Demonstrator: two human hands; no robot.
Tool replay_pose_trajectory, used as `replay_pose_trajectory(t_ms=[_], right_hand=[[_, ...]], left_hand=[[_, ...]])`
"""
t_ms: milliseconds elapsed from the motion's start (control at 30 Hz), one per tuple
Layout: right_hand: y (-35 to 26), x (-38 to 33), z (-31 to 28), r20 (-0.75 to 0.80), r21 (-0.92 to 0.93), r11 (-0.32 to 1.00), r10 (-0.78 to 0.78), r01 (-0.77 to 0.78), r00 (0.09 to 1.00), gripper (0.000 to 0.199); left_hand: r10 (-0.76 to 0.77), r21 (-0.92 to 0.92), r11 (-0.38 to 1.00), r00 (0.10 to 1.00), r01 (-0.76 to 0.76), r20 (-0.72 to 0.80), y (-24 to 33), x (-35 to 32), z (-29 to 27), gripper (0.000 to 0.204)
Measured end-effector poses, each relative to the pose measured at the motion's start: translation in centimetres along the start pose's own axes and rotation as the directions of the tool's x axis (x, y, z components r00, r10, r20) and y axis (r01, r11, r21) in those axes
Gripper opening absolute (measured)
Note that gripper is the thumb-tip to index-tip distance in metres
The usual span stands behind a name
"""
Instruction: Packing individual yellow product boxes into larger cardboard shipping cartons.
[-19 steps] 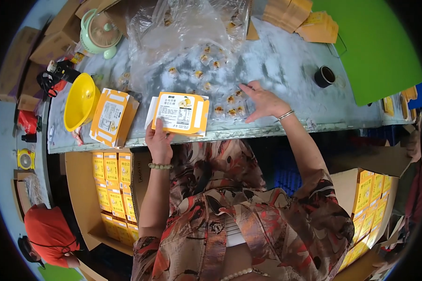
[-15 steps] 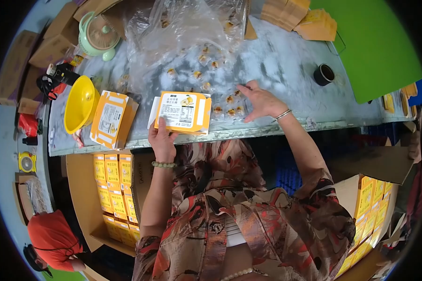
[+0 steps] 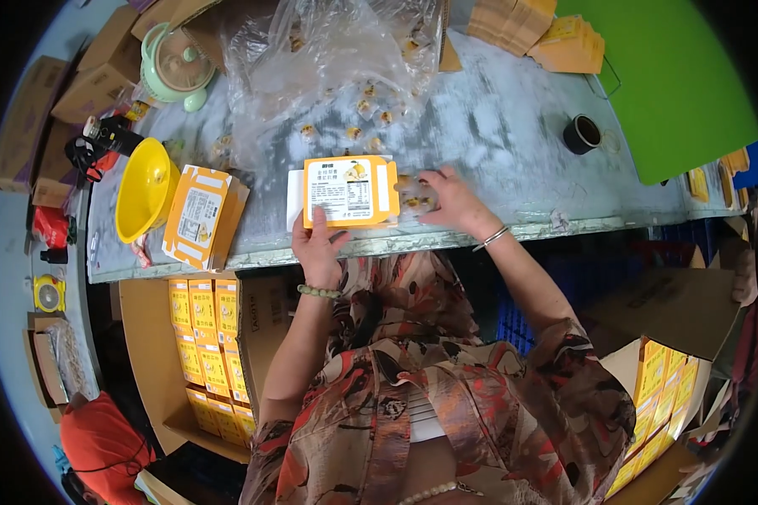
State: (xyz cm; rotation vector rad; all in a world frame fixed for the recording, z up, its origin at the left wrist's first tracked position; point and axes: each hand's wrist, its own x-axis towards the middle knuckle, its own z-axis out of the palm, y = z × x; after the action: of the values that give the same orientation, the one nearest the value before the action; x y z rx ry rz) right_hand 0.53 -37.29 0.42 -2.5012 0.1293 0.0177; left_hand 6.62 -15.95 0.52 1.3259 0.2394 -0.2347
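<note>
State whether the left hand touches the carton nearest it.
Touching: the head view shows the left hand gripping the carton, thumb over its printed face.

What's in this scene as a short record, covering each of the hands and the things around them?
left hand: holds yellow carton by near edge, thumb on printed face
right hand: curved open near small wrapped pieces at carton's right end; contact unclear
left of carton: carton stack, then yellow bowl
beyond carton: clear plastic sheeting
right part of table: dark cup, green panel
below table: open cardboard boxes holding yellow packs
</note>
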Motion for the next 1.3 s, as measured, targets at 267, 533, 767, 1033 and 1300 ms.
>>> replay_pose_trajectory(t_ms=[267, 533, 767, 1033, 1300], right_hand=[[-0.4, 0.1, 1.9, -0.125, 0.489, 0.872, 0.091, -0.018, 0.988, 0.053], [-1.6, 0.0, 2.2, 0.051, 0.707, 0.707, -0.058, 0.005, 0.997, 0.052], [-6.5, -0.6, 3.3, 0.109, 0.994, -0.026, -0.005, -0.109, 0.994, 0.054], [-10.8, 1.0, -0.8, -0.493, 0.39, 0.824, -0.189, 0.41, 0.849, 0.024], [-3.7, 9.9, 2.0, -0.37, 0.188, 0.96, -0.127, 0.208, 0.92, 0.039]], left_hand=[[-0.062, -0.057, 0.996, 0.997, 0.064, 0.045, 0.0, -0.5, -0.7, 0.025], [-0.086, -0.066, 0.994, 0.994, 0.09, 0.067, -0.1, -0.6, -0.7, 0.025], [-0.132, -0.318, 0.935, 0.986, 0.159, 0.106, 0.6, -1.5, -1.5, 0.026], [-0.147, -0.73, 0.611, 0.95, 0.306, 0.276, 1.4, -2.4, -6.6, 0.035], [-0.042, -0.729, 0.669, 0.986, 0.147, 0.161, 2.8, -2.8, -10.6, 0.037]])
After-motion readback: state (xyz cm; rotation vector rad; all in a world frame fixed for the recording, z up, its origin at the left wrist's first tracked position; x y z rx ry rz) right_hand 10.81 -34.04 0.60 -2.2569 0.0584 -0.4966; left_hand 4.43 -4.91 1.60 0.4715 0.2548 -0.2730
